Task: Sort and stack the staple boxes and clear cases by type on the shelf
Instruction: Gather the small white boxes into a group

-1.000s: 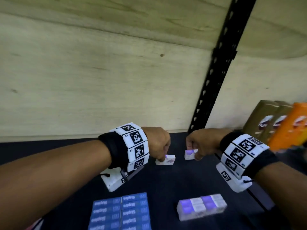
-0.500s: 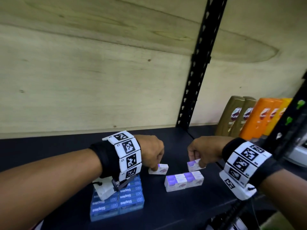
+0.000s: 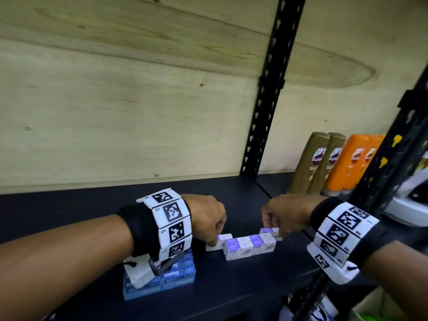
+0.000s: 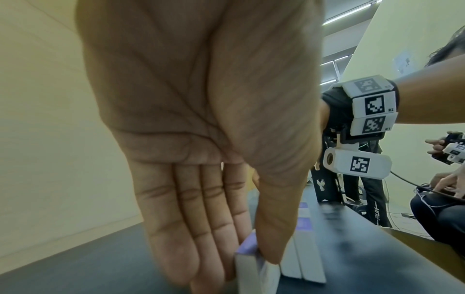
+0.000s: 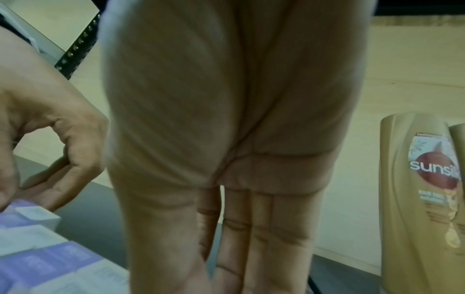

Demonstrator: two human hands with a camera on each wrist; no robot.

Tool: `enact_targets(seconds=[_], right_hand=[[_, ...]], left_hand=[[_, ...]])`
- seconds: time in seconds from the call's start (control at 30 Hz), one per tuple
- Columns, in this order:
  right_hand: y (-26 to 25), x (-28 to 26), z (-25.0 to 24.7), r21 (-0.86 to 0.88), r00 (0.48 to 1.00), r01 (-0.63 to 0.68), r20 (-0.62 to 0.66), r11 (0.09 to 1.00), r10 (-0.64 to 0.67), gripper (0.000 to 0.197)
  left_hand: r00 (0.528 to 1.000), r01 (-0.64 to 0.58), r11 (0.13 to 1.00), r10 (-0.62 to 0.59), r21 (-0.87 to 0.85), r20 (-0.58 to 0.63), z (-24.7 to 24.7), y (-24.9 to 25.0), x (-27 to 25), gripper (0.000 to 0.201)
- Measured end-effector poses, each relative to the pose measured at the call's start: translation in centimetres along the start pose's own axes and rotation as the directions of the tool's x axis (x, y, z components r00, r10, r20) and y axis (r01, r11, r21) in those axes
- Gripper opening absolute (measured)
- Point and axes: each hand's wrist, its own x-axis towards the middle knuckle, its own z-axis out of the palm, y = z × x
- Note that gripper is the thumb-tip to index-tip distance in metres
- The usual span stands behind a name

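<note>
On the dark shelf (image 3: 92, 209) my left hand (image 3: 214, 239) pinches a small white-and-purple box (image 3: 224, 237) between thumb and fingers; it stands at the left end of a row of like boxes (image 3: 250, 247). The left wrist view shows this pinch on the box (image 4: 254, 266), with the row (image 4: 304, 258) just beside it. My right hand (image 3: 273, 232) holds another white-and-purple box (image 3: 268, 230) at the row's right end, slightly higher than the row. In the right wrist view that box is hidden. A stack of blue staple boxes (image 3: 178, 274) sits under my left wrist.
Brown shampoo bottles (image 3: 319, 163) and orange bottles (image 3: 354, 163) stand at the back right. A black upright post (image 3: 266, 93) runs up the plywood back wall. Another black post (image 3: 393, 172) crosses the right foreground. In the left wrist view, other people (image 4: 443, 210) sit beyond the shelf edge.
Both hands have drawn their small boxes forward until they meet the row of white-and-purple boxes, one at each end. The head view has dropped lower and shifted right.
</note>
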Motion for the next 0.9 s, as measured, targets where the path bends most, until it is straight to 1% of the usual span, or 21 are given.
enact_targets(seconds=[0.1, 0.17, 0.23, 0.37, 0.57, 0.9], right_hand=[[0.1, -0.6, -0.1, 0.011, 1.0, -0.005, 0.016, 1.0, 0.004, 0.035], [0.1, -1.0, -0.3, 0.019, 0.999, -0.009, 0.046, 1.0, 0.008, 0.042], [0.2, -1.3, -0.3, 0.027, 0.997, -0.02, 0.081, 0.999, 0.017, 0.049], [0.2, -1.3, 0.2, 0.044, 0.996, -0.024, 0.09, 0.999, 0.02, 0.054], [-0.1, -1.2, 0.8, 0.038, 0.999, 0.016, 0.042, 0.999, -0.018, 0.051], [-0.9, -0.9, 0.8, 0.045, 0.997, 0.06, 0.05, 0.997, -0.063, 0.049]], left_hand=[[1.0, -0.012, 1.0, 0.012, 0.001, 0.028, -0.3, 0.3, -0.3, 0.034], [0.999, -0.019, 1.0, 0.019, 0.013, 0.05, -0.5, 0.5, -0.4, 0.048], [0.997, -0.022, 0.999, 0.02, 0.023, 0.07, -0.5, 0.7, -0.5, 0.056], [0.995, 0.001, 0.998, -0.006, 0.056, 0.095, 0.2, 1.2, -0.4, 0.053], [0.997, 0.021, 0.999, -0.024, 0.036, 0.073, 0.7, 1.8, 0.3, 0.05], [0.999, 0.002, 0.999, -0.003, 0.043, 0.032, 0.9, 2.4, 1.6, 0.049]])
